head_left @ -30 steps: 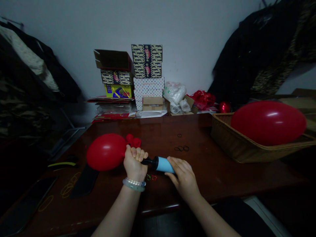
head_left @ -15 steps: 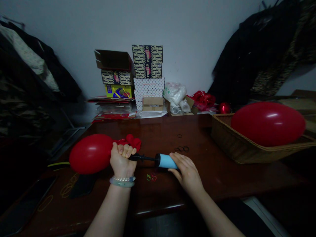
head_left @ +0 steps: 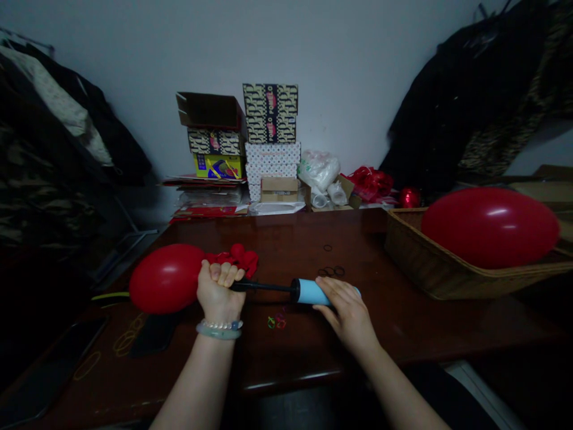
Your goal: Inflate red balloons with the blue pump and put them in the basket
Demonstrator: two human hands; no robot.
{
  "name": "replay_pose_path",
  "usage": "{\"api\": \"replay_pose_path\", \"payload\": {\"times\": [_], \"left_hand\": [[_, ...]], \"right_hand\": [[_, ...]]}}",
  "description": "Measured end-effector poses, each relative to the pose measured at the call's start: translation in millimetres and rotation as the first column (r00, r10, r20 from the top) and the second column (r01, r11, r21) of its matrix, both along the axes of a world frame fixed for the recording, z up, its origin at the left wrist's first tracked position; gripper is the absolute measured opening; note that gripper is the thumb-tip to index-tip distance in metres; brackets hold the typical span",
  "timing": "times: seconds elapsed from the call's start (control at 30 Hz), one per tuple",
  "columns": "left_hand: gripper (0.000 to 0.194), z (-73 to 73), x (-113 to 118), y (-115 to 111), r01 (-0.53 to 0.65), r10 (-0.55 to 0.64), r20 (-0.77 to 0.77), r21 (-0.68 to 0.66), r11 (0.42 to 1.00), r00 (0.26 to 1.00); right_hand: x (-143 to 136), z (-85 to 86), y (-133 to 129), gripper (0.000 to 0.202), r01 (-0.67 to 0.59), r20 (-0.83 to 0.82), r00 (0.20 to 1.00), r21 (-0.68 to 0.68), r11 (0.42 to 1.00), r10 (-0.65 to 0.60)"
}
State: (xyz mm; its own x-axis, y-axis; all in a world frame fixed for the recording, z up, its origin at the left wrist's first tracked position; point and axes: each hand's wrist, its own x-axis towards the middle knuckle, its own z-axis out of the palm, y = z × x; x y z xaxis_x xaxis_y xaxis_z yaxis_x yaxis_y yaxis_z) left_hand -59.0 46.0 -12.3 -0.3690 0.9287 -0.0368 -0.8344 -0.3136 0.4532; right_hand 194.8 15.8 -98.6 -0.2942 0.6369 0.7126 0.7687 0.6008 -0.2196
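My left hand is closed round the black end of a balloon pump, where a red balloon's neck meets it; the neck itself is hidden by the fingers. The inflated red balloon bulges out to the left of that fist. My right hand wraps the pump's light-blue barrel, and a length of black rod shows between the two hands. Behind my left hand lie several limp red balloons. Small coloured bands rest on the table below the rod.
A wicker basket with a large red balloon stands at the right. Black rings lie mid-table. Stacked boxes and a plastic bag line the wall. Yellow bands and a dark phone-like slab are at left.
My right hand has moved right with the blue barrel, so more black rod shows. The left hand keeps its grip at nearly the same spot. The whole view has shifted slightly.
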Motion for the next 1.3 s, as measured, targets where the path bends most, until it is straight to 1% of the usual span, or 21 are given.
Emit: {"api": "replay_pose_path", "payload": {"times": [0.23, 0.47, 0.6, 0.73, 0.87, 0.97, 1.1, 1.3], "left_hand": [[0.048, -6.6, 18.9, 2.6, 0.033, -0.033, 0.014, -0.021, 0.999, 0.999], [0.047, -13.7, 38.1, 1.2, 0.046, -0.047, -0.026, -0.041, 0.998, 0.999], [0.046, -14.4, 44.1, -2.1, 0.065, -0.068, -0.055, -0.047, 0.997, 0.996], [0.046, -14.1, 45.9, -2.9, 0.056, -0.060, -0.072, -0.061, 0.997, 0.996], [0.049, -11.6, 43.1, -1.1, 0.035, -0.039, -0.068, -0.057, 0.998, 0.997], [0.050, -8.9, 36.4, 0.9, 0.024, -0.027, -0.060, -0.047, 0.999, 0.998], [0.050, -4.1, 21.2, 2.2, 0.003, -0.005, -0.036, -0.043, 0.999, 0.999], [0.049, 4.1, -1.4, 1.5, 0.007, -0.007, 0.003, 0.007, 1.000, 1.000]], "right_hand": [[-8.1, -1.8, -3.4, 0.050, -0.008, -0.023, 1.000, -0.011, 1.000, 0.007], [-19.3, -4.4, -8.3, 0.049, 0.000, -0.031, 1.000, -0.038, 0.999, -0.001], [-27.8, -6.0, -10.9, 0.050, 0.015, -0.033, 0.999, -0.048, 0.999, -0.016], [-27.8, -4.4, -9.9, 0.051, 0.018, -0.012, 1.000, -0.056, 0.998, -0.018], [-22.8, -1.8, -6.2, 0.052, -0.020, 0.019, 1.000, -0.069, 0.997, 0.022], [-19.4, -3.4, -3.3, 0.052, -0.013, 0.033, 0.999, -0.077, 0.997, 0.015], [-8.4, -3.7, 0.5, 0.054, 0.005, 0.062, 0.998, -0.055, 0.998, -0.001], [10.7, 6.8, 2.1, 0.052, 0.040, 0.104, 0.994, 0.013, 0.999, -0.041]]}}
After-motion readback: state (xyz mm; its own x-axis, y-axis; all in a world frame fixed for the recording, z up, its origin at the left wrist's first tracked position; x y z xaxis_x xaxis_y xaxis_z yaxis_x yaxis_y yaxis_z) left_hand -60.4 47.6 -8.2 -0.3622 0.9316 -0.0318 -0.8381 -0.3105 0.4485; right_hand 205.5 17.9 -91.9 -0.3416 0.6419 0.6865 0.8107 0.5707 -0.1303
